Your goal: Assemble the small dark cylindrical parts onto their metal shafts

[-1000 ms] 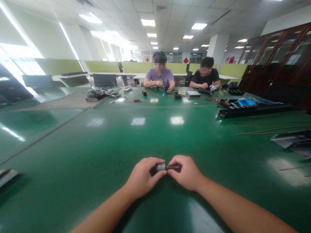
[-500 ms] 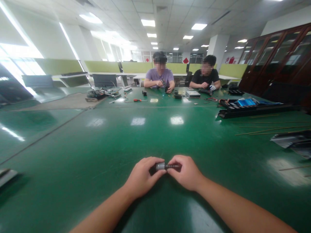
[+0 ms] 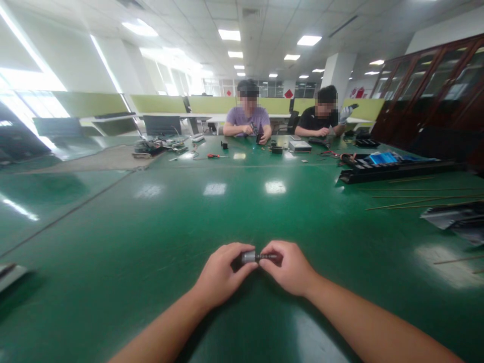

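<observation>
A small silver metal cylinder with a dark ridged shaft (image 3: 249,257) lies level between my hands, just above or on the green tabletop; I cannot tell which. My left hand (image 3: 221,272) holds the cylinder end between thumb and fingers. On the opposite side, my right hand (image 3: 289,267) pinches the shaft, and its far end goes out of sight in the fingers. The two hands almost meet at the middle of the part.
Across the green table (image 3: 181,212) two people sit handling parts. A red screwdriver (image 3: 214,156) and circuit boards (image 3: 151,146) lie on the far side. To the right are a long black tray (image 3: 397,174) and thin rods (image 3: 416,196). A grey piece (image 3: 13,276) sits at the left edge.
My hands and the part stay nearly still. The person in black at the far right has raised a gloved hand holding something dark.
</observation>
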`<state>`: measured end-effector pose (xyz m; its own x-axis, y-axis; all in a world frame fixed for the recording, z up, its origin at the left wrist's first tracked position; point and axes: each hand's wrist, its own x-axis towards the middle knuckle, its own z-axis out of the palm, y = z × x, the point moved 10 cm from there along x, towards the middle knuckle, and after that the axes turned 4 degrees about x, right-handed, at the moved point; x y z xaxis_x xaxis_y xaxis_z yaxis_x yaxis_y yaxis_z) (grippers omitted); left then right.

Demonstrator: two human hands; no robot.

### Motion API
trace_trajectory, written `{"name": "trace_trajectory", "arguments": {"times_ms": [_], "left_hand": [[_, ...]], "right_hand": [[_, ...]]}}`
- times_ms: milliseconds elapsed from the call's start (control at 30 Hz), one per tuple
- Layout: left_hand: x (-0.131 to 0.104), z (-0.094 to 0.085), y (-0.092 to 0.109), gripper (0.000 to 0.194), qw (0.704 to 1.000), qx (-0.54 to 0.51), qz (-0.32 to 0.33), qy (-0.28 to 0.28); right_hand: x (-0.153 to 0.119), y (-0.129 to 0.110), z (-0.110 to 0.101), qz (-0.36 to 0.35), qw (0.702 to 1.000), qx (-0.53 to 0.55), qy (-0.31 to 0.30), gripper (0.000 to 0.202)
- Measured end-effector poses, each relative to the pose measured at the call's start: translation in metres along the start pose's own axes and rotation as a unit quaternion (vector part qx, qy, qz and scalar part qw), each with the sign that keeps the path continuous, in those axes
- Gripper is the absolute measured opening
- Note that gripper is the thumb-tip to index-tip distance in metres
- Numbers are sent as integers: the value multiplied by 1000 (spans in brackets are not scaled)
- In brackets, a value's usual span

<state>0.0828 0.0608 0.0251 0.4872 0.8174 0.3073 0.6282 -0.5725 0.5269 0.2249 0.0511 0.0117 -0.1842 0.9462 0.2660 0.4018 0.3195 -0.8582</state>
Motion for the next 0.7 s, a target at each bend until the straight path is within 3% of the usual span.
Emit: {"name": "trace_trajectory", "arguments": {"times_ms": [700], "left_hand": [[-1,-1,-3,27,1000,-3,3,9]], "right_hand": [[0,6,1,15,1000,1,2,9]]}}
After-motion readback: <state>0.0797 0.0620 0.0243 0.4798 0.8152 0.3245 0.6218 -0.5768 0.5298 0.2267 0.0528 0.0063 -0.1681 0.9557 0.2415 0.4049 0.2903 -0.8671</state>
